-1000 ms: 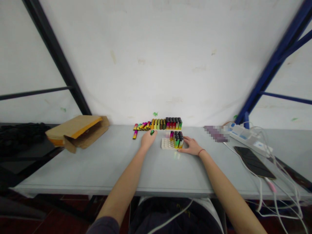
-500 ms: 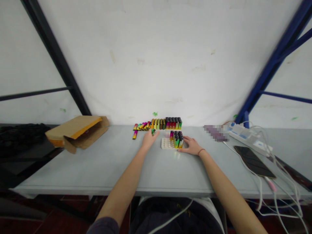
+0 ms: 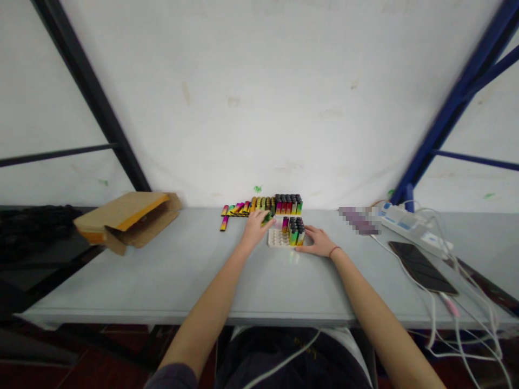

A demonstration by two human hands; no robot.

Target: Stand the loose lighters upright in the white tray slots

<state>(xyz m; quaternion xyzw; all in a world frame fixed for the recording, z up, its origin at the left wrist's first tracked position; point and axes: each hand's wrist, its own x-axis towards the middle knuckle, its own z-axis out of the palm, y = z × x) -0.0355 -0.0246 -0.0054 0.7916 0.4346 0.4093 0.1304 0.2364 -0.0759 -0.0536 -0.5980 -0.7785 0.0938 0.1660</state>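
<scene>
A white tray with round holes (image 3: 278, 239) lies on the table, its right part filled with several upright black-topped lighters (image 3: 297, 232). My right hand (image 3: 320, 242) rests against the tray's right side, thumb and fingers spread around that corner. Just left of the tray, my left hand (image 3: 256, 226) grips a dark green lighter (image 3: 266, 218) between thumb and fingers. Behind stand a row of yellow lighters (image 3: 263, 203) and a block of black-topped ones (image 3: 288, 204). More colourful lighters (image 3: 240, 208) lie flat at the left, with a single magenta and yellow one (image 3: 224, 223) in front.
An open cardboard box (image 3: 130, 219) lies at the left. On the right are a partly blurred purple item (image 3: 360, 220), a white power strip (image 3: 413, 229), a black phone (image 3: 424, 267) and loose white cables. A wall rises behind the table.
My left hand has moved right, towards the tray, with the green lighter in it. My right hand has stayed at the tray's side.
</scene>
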